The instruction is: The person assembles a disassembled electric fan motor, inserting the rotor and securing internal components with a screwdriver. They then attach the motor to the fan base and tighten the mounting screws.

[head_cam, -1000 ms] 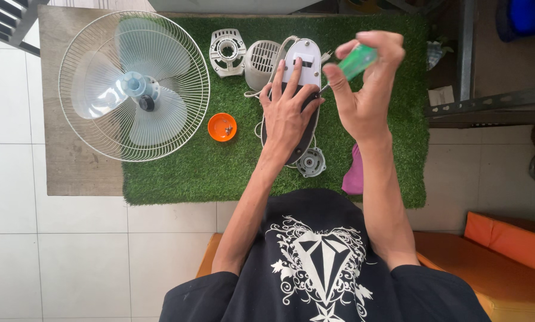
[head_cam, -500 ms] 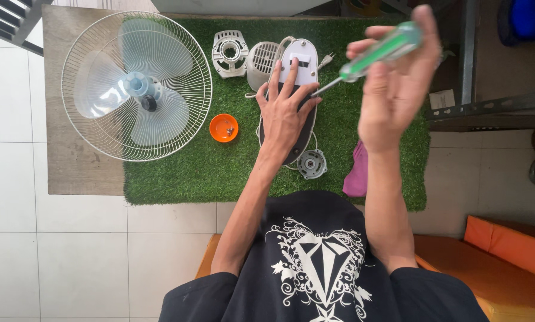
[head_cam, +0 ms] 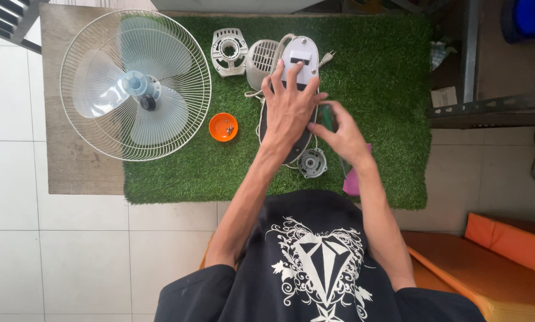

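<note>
Left hand [head_cam: 288, 110] stretched forward and laid flat, palm down, fingers [head_cam: 277, 74] spread and pointing away from the body, thumb angled out to the right. Left forearm bare, running straight back from wrist to a bent elbow beside the torso. Right hand [head_cam: 342, 134] just beside the left, slightly nearer the body, fingers curled inward in a closed grasp, knuckles up, fingertips close to the left thumb. Right forearm bare too, slanting back and outward to the right shoulder. Both upper arms in short black sleeves.
</note>
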